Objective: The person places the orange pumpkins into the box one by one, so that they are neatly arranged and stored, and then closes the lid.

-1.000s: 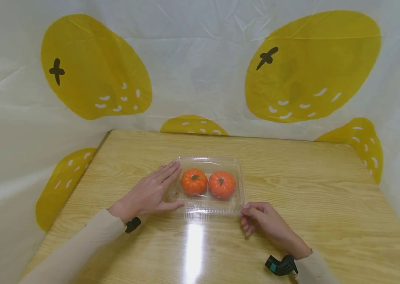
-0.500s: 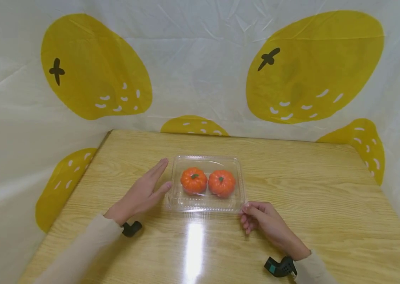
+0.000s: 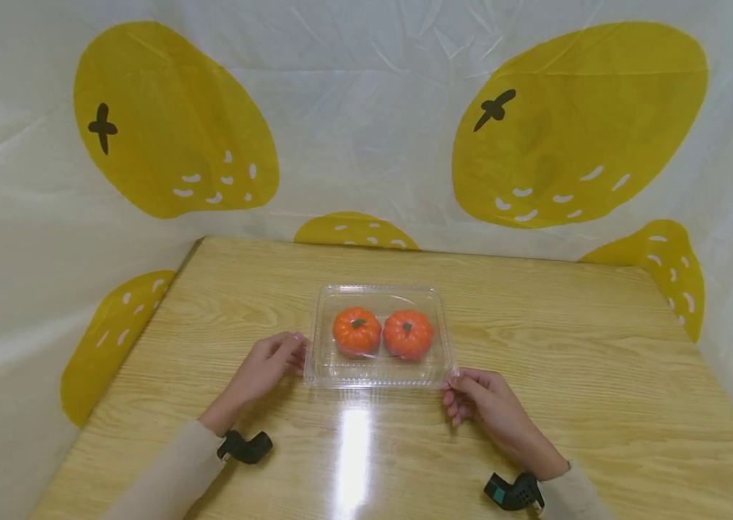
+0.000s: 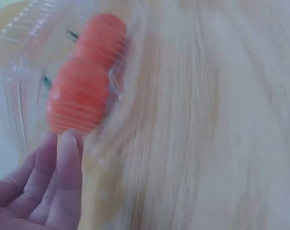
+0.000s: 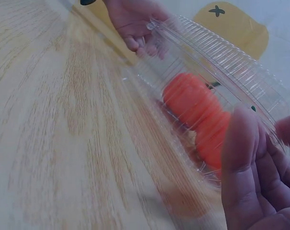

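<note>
A clear plastic clamshell container [image 3: 378,373] lies on the table with its lid down. Two small orange pumpkins, a left one [image 3: 357,332] and a right one [image 3: 408,335], sit side by side inside, each with a green stem. My left hand [image 3: 265,368] is at the container's left edge, its fingers curled and thumb and fingertips at the rim. The near right corner is pinched by my right hand [image 3: 489,404], thumb on top and the other fingers curled below. Through the clear wall the pumpkins [image 4: 80,96] show just beyond the left fingertips [image 4: 70,148].
The wooden table [image 3: 567,347] extends around the container, with a bright glare strip in front. A white curtain [image 3: 366,130] printed with yellow fruit stands behind and at both sides. Black devices are worn on the left wrist [image 3: 245,446] and right wrist [image 3: 514,491].
My left hand has drawn back from its flat position along the container's left side, then turned and curled its fingers at the left rim. The right hand stays at its corner.
</note>
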